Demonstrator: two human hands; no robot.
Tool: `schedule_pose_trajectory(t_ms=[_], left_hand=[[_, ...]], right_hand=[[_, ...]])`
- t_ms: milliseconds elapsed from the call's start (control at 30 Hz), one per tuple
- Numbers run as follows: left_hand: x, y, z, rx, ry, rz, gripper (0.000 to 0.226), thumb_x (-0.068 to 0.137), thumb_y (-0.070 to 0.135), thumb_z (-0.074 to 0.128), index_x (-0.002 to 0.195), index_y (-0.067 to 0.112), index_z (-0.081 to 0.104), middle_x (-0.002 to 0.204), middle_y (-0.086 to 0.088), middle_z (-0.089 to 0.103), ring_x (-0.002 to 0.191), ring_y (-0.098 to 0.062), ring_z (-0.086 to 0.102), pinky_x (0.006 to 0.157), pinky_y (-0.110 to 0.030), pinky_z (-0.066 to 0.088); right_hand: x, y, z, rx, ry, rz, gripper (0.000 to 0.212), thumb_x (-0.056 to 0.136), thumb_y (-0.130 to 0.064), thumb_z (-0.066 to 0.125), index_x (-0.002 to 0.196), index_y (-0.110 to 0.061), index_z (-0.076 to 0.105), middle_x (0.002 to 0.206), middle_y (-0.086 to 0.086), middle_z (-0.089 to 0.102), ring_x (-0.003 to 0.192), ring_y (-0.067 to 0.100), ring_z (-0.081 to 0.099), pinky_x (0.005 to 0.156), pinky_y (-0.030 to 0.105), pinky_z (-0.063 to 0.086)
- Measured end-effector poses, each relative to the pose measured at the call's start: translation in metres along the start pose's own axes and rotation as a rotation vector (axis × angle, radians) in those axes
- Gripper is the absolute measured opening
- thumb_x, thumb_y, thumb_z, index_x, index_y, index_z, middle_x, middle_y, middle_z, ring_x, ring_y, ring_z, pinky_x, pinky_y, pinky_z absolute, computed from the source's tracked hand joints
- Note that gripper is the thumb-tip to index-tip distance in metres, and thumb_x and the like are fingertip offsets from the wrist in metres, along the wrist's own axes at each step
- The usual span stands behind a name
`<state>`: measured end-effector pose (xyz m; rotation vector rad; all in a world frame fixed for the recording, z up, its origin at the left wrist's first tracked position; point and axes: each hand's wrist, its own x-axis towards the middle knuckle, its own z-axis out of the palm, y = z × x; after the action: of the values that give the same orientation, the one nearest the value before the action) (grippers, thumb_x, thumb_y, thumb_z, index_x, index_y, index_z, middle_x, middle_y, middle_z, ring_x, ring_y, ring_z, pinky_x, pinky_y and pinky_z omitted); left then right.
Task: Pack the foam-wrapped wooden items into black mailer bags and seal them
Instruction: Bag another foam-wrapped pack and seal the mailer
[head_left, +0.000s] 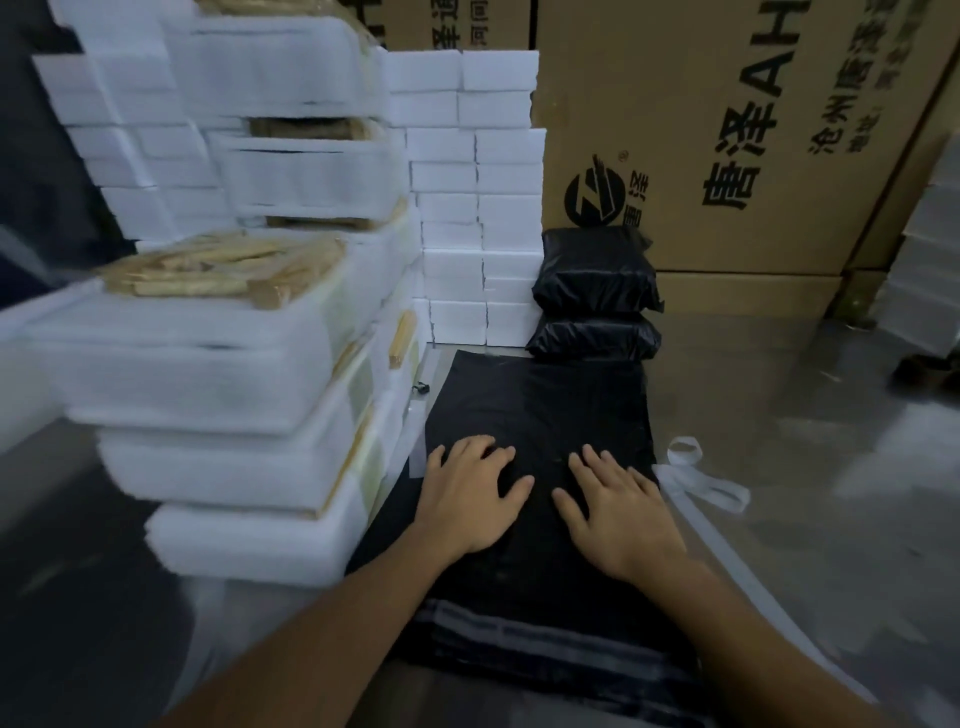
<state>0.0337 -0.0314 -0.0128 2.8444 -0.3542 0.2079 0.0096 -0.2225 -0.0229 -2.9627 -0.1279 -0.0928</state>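
A stack of flat black mailer bags (540, 405) lies on the floor in front of me. My left hand (467, 493) and my right hand (618, 514) both rest flat on the top bag, fingers spread, holding nothing. To the left stands a pile of foam-wrapped wooden items (208, 364), with wood showing at the top of one (223, 270). Two filled black mailer bags (595, 291) sit stacked behind the flat bags, against a cardboard box.
White foam blocks (483, 208) are stacked like a wall behind. Large printed cardboard boxes (727, 130) stand at the back right. A peeled white strip (701, 478) lies on the grey floor (831, 467) to the right of the bags.
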Motion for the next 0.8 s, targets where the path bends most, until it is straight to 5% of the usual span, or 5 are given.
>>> schedule_pose_trajectory(t_ms=[100,200,300,667,800], left_hand=[[-0.01,0.002,-0.008,0.083,0.035,-0.096,0.052,0.096,0.058,0.034,0.136,0.03,0.051,0.138,0.004,0.045,0.129,-0.019,0.037,0.108,-0.055,0.023],[-0.024,-0.002,-0.013,0.121,-0.039,-0.171,0.061,0.093,0.066,0.028,0.144,0.035,0.041,0.147,0.004,0.038,0.136,-0.021,0.031,0.103,-0.064,0.018],[-0.035,-0.009,-0.018,0.14,-0.081,-0.196,0.073,0.086,0.075,0.029,0.146,0.035,0.037,0.151,0.002,0.034,0.139,-0.022,0.03,0.104,-0.06,0.02],[-0.058,-0.009,-0.019,0.115,-0.119,-0.105,0.09,0.077,0.084,0.031,0.15,0.03,0.03,0.158,-0.002,0.025,0.147,-0.023,0.018,0.115,-0.046,0.015],[-0.067,-0.007,-0.009,0.136,-0.066,-0.114,0.086,0.082,0.082,0.018,0.152,0.032,0.023,0.162,-0.003,0.017,0.15,-0.023,0.008,0.114,-0.055,-0.001]], right_hand=[[-0.015,-0.001,-0.002,-0.001,-0.032,0.001,0.068,0.101,-0.062,0.018,0.16,-0.027,0.013,0.168,-0.006,0.006,0.154,0.012,0.002,0.122,0.036,0.004],[-0.017,-0.004,-0.006,-0.036,-0.044,0.041,0.068,0.1,-0.065,0.016,0.159,-0.032,0.015,0.168,-0.01,0.006,0.154,0.011,0.003,0.121,0.045,0.0],[-0.015,-0.004,-0.011,-0.04,-0.097,0.088,0.067,0.097,-0.07,0.015,0.157,-0.041,0.015,0.166,-0.017,0.003,0.154,0.009,0.0,0.118,0.059,-0.005],[0.0,0.015,-0.025,0.048,-0.18,-0.011,0.066,0.097,-0.07,0.024,0.156,-0.041,0.02,0.166,-0.017,0.008,0.153,0.007,0.002,0.121,0.05,-0.002],[0.002,-0.008,-0.036,-0.153,-0.132,0.002,0.054,0.102,-0.059,0.033,0.149,-0.033,0.04,0.158,-0.004,0.037,0.143,0.019,0.036,0.119,0.055,0.007]])
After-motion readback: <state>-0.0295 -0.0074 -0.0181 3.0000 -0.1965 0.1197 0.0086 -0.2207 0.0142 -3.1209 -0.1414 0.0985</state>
